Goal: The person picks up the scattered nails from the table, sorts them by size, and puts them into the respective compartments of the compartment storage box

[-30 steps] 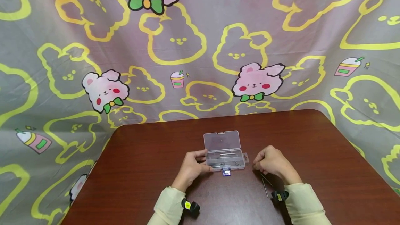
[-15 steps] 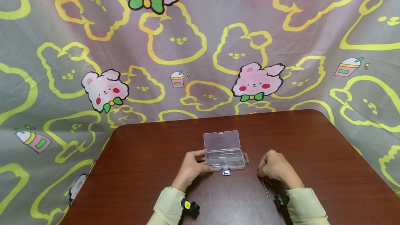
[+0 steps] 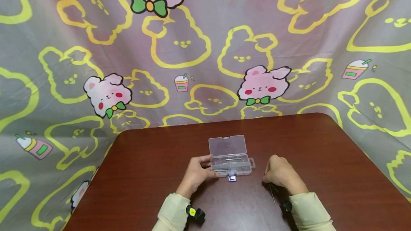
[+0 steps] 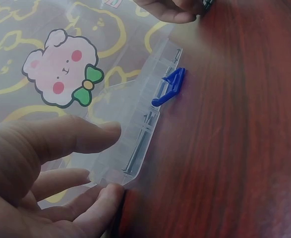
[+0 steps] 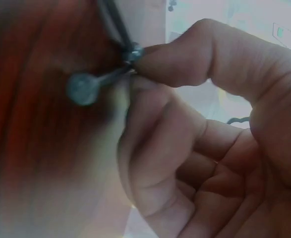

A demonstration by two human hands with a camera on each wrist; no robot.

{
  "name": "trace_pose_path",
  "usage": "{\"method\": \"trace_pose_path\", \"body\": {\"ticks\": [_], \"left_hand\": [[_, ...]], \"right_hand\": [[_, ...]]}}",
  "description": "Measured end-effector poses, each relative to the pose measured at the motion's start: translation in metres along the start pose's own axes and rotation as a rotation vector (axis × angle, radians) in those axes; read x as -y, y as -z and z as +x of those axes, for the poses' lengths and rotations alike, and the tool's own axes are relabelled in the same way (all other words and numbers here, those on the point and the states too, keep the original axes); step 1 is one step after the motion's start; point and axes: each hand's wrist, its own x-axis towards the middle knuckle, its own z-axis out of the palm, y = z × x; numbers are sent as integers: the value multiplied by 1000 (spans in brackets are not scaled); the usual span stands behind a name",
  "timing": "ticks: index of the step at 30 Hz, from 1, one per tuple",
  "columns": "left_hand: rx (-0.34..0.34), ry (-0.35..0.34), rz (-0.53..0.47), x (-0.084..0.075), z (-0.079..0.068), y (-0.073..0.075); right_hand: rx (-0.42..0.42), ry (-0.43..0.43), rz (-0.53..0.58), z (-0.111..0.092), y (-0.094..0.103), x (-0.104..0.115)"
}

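Note:
My left hand (image 3: 195, 173) holds the left end of a small clear plastic box (image 3: 228, 145), thumb at the front and fingers behind. Its lid stands up, and thin metal nails (image 4: 138, 144) lie in its compartments. A blue latch (image 4: 172, 87) hangs at the front edge. To the right of the box, my right hand (image 3: 280, 174) is low over the table with thumb and forefinger pinched together. In the right wrist view a nail (image 5: 131, 53) is between those fingertips, and a blurred nail head (image 5: 83, 89) shows beside it. Long shanks (image 3: 272, 193) stick out below the hand.
A brown wooden table (image 3: 154, 152) with rounded far corners carries the box. Behind it hangs a curtain (image 3: 192, 52) printed with rabbits and cups. A clear hanging tab (image 3: 252, 162) juts from the right end of the box.
My right hand has moved slightly down and away from the box, staying at the nails. The left hand and box keep their place.

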Motion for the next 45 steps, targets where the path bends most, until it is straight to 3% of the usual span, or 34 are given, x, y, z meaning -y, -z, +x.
{"method": "trace_pose_path", "body": {"ticks": [10, 17, 23, 29, 36, 41, 45], "left_hand": [[1, -8, -2, -1, 0, 0], [1, -5, -2, -2, -1, 0], [4, -8, -5, -1, -1, 0], [1, -13, -8, 0, 0, 0], [2, -17, -8, 0, 0, 0], [6, -12, -12, 0, -1, 1], [5, -11, -9, 0, -1, 0]], "right_hand": [[15, -31, -57, -2, 2, 2], [-26, 22, -131, 1, -6, 3], [-30, 25, -102, -1, -4, 0], [-52, -7, -75, -2, 10, -4], [-107, 63, 98, 1, 19, -14], [-91, 11, 300, 3, 16, -20], [-99, 1, 369, 5, 13, -24]]}}
